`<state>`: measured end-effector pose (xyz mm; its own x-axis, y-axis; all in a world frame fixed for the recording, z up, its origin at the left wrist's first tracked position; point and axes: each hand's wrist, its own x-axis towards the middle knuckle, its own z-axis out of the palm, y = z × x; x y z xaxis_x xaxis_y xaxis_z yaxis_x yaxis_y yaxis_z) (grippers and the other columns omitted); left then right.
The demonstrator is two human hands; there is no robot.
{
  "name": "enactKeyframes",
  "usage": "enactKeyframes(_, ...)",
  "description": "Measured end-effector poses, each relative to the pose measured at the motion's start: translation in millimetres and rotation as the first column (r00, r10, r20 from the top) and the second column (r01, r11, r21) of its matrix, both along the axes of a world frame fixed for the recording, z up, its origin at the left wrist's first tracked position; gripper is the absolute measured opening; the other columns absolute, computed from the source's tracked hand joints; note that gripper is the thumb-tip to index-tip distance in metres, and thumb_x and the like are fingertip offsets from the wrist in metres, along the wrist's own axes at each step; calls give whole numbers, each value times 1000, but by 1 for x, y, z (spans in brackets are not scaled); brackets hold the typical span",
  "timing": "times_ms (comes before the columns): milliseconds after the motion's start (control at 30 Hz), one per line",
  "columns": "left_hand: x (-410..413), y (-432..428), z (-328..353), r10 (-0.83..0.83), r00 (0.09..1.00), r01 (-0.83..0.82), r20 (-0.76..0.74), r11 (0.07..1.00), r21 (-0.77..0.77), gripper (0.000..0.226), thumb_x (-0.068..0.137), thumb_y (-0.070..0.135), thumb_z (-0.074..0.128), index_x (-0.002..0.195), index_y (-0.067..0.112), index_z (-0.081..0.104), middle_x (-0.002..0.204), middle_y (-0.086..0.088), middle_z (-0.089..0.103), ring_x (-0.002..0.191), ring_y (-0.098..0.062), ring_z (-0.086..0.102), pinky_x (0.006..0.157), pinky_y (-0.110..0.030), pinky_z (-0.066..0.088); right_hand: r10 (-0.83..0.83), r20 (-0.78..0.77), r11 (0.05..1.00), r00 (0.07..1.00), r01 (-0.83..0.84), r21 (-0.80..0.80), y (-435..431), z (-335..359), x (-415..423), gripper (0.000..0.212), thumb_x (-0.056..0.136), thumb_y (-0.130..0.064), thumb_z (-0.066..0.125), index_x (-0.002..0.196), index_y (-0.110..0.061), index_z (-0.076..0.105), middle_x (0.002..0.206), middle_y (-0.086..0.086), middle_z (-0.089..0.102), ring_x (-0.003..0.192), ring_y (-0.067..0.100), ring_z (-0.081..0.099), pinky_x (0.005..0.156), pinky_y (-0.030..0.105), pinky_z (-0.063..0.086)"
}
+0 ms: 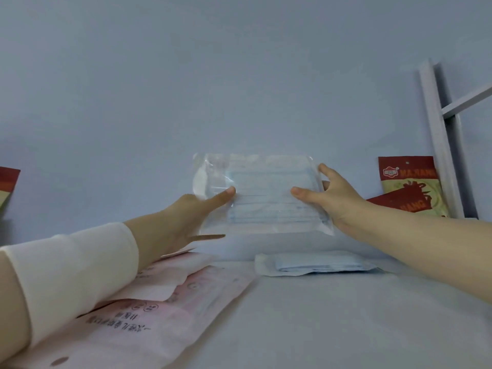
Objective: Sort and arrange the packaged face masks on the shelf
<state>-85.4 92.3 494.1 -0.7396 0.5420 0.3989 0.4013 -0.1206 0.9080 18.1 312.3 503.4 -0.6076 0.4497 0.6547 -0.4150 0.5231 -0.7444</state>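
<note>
- Clear mask pack (262, 193): see-through film bag with a flat stack of blue pleated masks inside. It is held upright above the shelf (346, 315), close to the back wall (239, 75). Whether it touches the wall cannot be told.
- Left hand (183, 217): grip closed on the pack's left side, thumb pressed on the front face and fingers out of sight behind the film.
- Right hand (338, 198): grip closed on the right side, thumb in front and one finger curled over the upper right edge.
- Handling, as a judgement: light, soft and floppy. The film looks glossy, so probably slippery under dry fingers. The empty margin at the left end crumples and gives no firm hold.
- Best hold is probably where the thumbs sit now, over the mask stack itself and not on the loose film border. Two hands at opposite sides keep it flat.
- Not fragile, though a hard squeeze would likely crease the masks. Stood on edge it would likely slump unless leaned on something.
- A second blue pack (314, 265) lies flat on the shelf just below.
- Pink packs (165, 310) overlap at lower left, under the left forearm.
- Red pouches (407, 182) lean at right beside the shelf post (439, 134).
</note>
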Motion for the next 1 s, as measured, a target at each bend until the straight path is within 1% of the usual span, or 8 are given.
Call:
enactKeyframes(100,1,-1,0,38,999,-35,-36,997,74,21,77,27,73,85,10,63,73,2,64,58,-8,63,50,-18,50,120,42,993,992,-119,-22,-5,1,1,104,61,-33,78,148,-22,22,134,2,51,115,21,56,100,38,45)
enactKeyframes(233,-8,-5,2,129,987,-112,-97,980,165,11,79,16,73,82,12,64,65,4,62,59,-10,57,53,-17,46,-56,218,998,974,64,-29,8,-5,4,76,90,-54,45,150,-21,12,133,-1,49,114,20,52,98,33,43)
enactKeyframes(300,-13,-7,5,178,981,-154,-81,959,237,11,79,16,74,82,14,63,62,6,64,50,-5,59,45,-12,45,-284,470,958,836,231,170,18,-23,6,72,93,-55,36,150,-17,14,148,3,35,130,23,39,107,35,34)
enactKeyframes(367,-18,-10,7,204,977,-179,-61,942,284,14,78,18,75,85,15,63,73,3,66,58,-8,62,46,-13,47,-465,674,878,574,200,435,23,-40,3,79,90,-60,40,149,-12,17,156,1,19,141,22,22,113,33,20)
enactKeyframes(467,-26,-13,9,232,972,-209,-42,930,303,18,76,21,77,88,16,64,83,2,66,69,-12,63,53,-17,50,-574,712,800,404,92,593,19,-50,-1,82,85,-67,42,146,-14,28,153,-1,25,140,20,26,113,30,20)
enactKeyframes(633,-26,-14,10,215,976,-191,-38,924,330,15,78,17,75,87,16,63,79,4,66,53,-5,65,43,-12,48,-473,684,876,556,210,435,14,-43,-6,62,87,-65,38,122,-19,60,140,8,45,111,23,47,85,28,38)
enactKeyframes(767,-26,-12,10,224,973,-197,-45,922,334,14,79,16,74,84,16,61,77,4,64,41,2,59,39,-10,43,-461,732,886,502,210,414,21,-49,-7,83,81,-65,52,142,-12,34,148,6,34,132,25,35,101,29,30)
enactKeyframes(1000,-29,-13,10,298,954,-270,-28,900,343,22,76,21,77,91,14,62,78,5,62,57,-7,62,46,-16,48,-294,647,955,704,248,165,26,-31,5,88,73,-29,78,141,-1,30,146,13,34,134,29,33,103,33,31)
